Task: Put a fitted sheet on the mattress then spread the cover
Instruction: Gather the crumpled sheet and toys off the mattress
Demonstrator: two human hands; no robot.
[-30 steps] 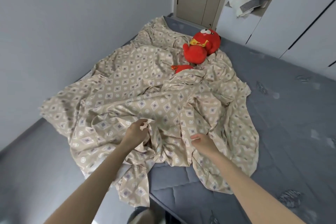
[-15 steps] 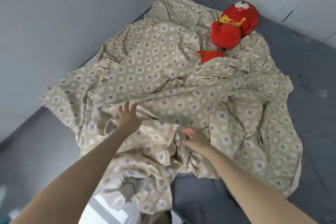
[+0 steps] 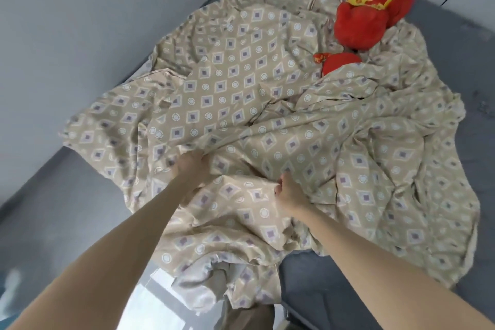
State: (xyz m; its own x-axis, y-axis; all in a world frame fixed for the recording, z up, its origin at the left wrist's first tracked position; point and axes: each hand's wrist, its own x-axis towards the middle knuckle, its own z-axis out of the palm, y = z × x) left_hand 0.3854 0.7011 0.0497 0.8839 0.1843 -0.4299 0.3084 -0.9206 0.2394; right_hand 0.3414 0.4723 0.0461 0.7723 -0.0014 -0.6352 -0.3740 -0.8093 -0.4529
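Note:
A beige sheet (image 3: 241,94) with a diamond and circle print lies crumpled over the grey mattress (image 3: 468,43). My left hand (image 3: 191,165) has its fingers curled into a fold of the sheet near the middle of the bunched cloth. My right hand (image 3: 288,191) pinches another fold a little to the right and nearer to me. One corner of the sheet hangs over the mattress's near corner. The fingertips of both hands are buried in the fabric.
A red plush toy (image 3: 372,11) lies on the sheet at the far right, partly wrapped by it. A grey wall (image 3: 80,21) runs along the left side. Bare mattress shows at the right and at the near corner (image 3: 316,286). White cupboard doors stand behind.
My left hand went from open fingers on the cloth to gripping a fold. My right hand kept its pinch. The camera moved closer and tilted down over the sheet.

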